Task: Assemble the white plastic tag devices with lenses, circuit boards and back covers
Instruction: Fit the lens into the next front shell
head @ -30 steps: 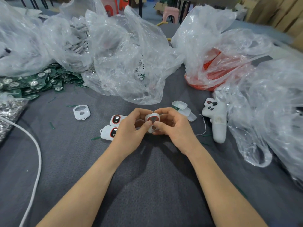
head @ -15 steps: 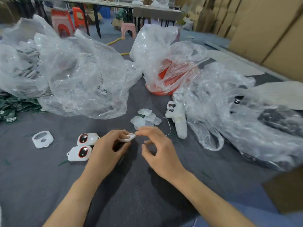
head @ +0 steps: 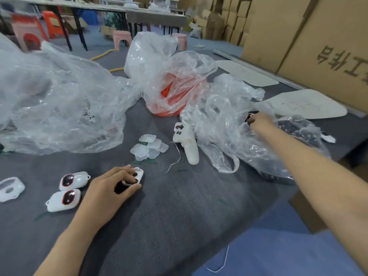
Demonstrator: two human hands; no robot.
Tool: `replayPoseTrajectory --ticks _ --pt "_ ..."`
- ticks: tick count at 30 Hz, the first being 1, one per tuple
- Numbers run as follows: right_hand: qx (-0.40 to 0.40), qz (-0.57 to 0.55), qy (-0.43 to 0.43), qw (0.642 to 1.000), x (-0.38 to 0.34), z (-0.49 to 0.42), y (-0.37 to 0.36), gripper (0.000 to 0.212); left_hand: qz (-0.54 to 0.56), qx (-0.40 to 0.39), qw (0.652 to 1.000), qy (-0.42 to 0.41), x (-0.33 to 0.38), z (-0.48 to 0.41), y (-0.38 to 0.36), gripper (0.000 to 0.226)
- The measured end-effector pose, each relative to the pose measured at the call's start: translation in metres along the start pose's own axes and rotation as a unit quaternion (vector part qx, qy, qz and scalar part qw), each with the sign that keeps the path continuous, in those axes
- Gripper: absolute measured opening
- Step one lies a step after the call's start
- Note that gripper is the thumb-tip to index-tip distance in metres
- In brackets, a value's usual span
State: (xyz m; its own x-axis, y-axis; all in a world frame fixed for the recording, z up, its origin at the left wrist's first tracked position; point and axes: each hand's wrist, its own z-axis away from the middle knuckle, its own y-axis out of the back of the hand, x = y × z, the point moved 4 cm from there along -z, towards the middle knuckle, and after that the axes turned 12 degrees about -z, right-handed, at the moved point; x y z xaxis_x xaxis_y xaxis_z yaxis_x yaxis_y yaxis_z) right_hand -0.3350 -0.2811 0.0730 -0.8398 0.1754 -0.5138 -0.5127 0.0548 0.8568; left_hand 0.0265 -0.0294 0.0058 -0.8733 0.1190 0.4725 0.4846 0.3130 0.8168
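Now, from the head view, we take the heap of clear lenses on the grey counter as our landmark. Just nearer to us than that heap, our left grip rests on the counter, thumb and fingers curled round a white tag shell; small dark red marks show on the shell between the fingers. Left of the heap and nearer to us, close beside the left grip, a fitted tag and a second fitted tag lie next to each other, each with a dark, red-rimmed lens facing up. Farther left again, an empty white shell with two openings lies at the frame edge. Just right of the heap lies a white handle-shaped piece. Well to the right of the heap, our right grip is stretched out into a crumpled clear bag that holds dark pieces. Its fingertips are blurred and partly hidden there, so we cannot tell whether they have hold of anything. Beyond the heap stands a clear bag of orange parts, and to the left beyond it a large clear bag.
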Motion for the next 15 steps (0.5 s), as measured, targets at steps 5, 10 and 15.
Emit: replayPoseTrajectory --ticks 5,10,15 --pt "-0.025 0.13 0.009 0.991 -0.007 -0.007 -0.006 0.036 -0.013 -0.001 1.0 0.012 -0.002 -0.002 -0.002 0.014" --pt "0.024 0.093 0.036 0.995 -0.002 -0.003 -0.004 0.018 -0.019 0.008 1.0 -0.008 0.001 -0.001 -0.001 0.016" --pt "0.09 0.004 0.052 0.995 -0.003 0.005 0.006 0.018 -0.01 -0.005 1.0 0.003 0.001 -0.001 -0.001 0.021"
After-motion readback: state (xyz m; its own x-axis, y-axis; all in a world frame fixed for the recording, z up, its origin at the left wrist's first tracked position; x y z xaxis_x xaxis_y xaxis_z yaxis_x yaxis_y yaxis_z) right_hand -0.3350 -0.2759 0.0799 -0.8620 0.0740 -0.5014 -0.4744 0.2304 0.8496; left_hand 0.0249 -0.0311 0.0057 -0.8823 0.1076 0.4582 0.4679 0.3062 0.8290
